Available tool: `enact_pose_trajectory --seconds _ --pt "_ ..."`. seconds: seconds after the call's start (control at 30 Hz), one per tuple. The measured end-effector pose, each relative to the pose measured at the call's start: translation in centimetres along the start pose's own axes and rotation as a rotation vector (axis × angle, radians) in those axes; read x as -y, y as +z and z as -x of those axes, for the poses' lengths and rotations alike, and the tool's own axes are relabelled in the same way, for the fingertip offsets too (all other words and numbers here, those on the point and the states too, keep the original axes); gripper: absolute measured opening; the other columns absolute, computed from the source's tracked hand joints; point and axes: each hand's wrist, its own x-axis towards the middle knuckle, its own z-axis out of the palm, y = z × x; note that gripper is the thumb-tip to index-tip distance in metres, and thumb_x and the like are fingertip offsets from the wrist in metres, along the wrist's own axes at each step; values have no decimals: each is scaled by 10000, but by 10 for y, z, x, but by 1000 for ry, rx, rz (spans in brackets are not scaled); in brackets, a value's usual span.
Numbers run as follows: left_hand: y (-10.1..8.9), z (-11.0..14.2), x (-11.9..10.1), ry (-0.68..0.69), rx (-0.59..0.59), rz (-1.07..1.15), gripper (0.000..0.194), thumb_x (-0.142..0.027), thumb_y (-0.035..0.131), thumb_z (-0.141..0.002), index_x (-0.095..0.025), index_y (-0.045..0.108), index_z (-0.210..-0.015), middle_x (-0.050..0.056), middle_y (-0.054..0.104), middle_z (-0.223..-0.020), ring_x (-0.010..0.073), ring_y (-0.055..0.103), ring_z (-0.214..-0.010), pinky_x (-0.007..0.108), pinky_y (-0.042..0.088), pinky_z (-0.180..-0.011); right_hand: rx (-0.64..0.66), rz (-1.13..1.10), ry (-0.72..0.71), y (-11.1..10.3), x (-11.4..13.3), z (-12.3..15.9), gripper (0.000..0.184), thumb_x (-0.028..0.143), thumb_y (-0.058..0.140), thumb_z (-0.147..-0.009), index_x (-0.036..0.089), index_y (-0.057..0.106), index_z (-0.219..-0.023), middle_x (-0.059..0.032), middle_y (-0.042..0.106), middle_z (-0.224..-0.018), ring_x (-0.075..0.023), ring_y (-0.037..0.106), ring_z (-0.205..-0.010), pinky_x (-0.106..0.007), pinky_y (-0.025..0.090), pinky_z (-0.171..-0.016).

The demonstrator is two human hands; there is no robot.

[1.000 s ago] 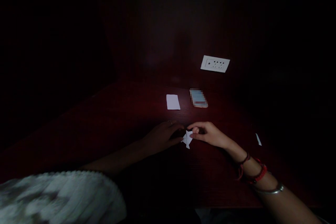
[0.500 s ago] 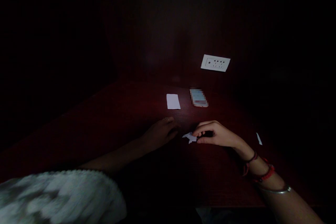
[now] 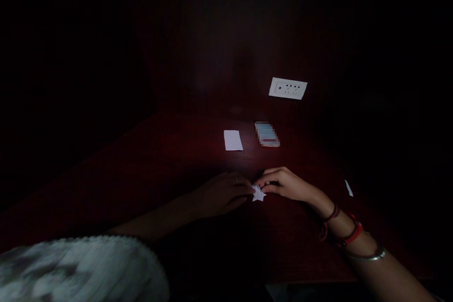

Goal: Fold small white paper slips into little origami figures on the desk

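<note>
The folded paper (image 3: 259, 194) looks matt, the tabletop (image 3: 170, 151) glossy (wood-grained), the bangle (image 3: 371, 257) metal

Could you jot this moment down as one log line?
left hand: touching folded paper | right hand: touching folded paper | white sheet: flat on table, left of phone | paper strip: on table, right of right hand

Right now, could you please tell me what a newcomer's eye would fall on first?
Probably the white rectangular socket plate on the dark wall, bright amid the gloom. Nearer, a small white folded-paper shape with pointed tips shows between the left hand and right hand.
</note>
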Motion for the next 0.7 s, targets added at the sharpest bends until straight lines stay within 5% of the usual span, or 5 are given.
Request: enact_pose_trajectory --seconds 0.33,0.7 --pt "10 2 9 -15 38 -81 353 -185 362 -829 -261 352 -1174 -16 453 -1163 164 334 -1100 326 280 -883 -115 32 56 6 2 -3 170 261 498 -746 159 609 -826 -31 568 -769 -103 528 -697 -221 409 -650" --pt "11 3 9 33 43 -108 396 -117 422 -783 -242 379 -1156 0 445 -1170 186 303 -1123 349 276 -893 -112 -6 80 8 0 -1 154 224 495 -747 165 633 -781 -25 574 -752 -88 524 -664 -199 398 -607"
